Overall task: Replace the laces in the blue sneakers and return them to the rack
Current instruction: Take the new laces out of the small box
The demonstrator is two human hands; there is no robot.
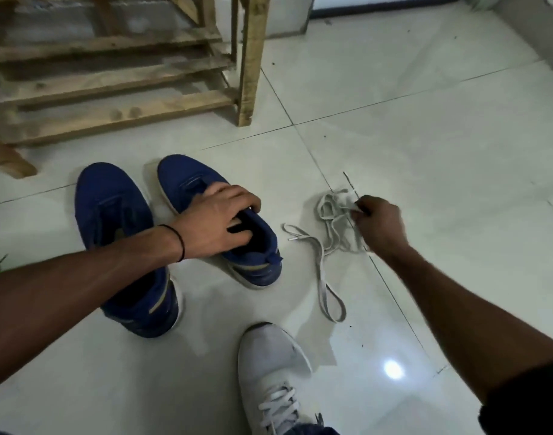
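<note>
Your left hand [220, 219] grips the collar of one blue sneaker [187, 177]; second blue sneaker [112, 199] just beside it on tile floor [425, 152]. Your right hand [378, 221] pinches tangled grey laces [328, 227]. Wooden rack [250, 73] behind.

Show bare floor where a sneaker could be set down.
Free: tiles right of the rack, beyond the laces; floor between left blue sneaker and white shoe. Crowded: right blue sneaker to laces, where left hand and right hand work.

Floor [441, 120] lies open right of the rack [251, 58] — sneakers [112, 196], laces [327, 205], white shoe [269, 365] crowd nearer.
</note>
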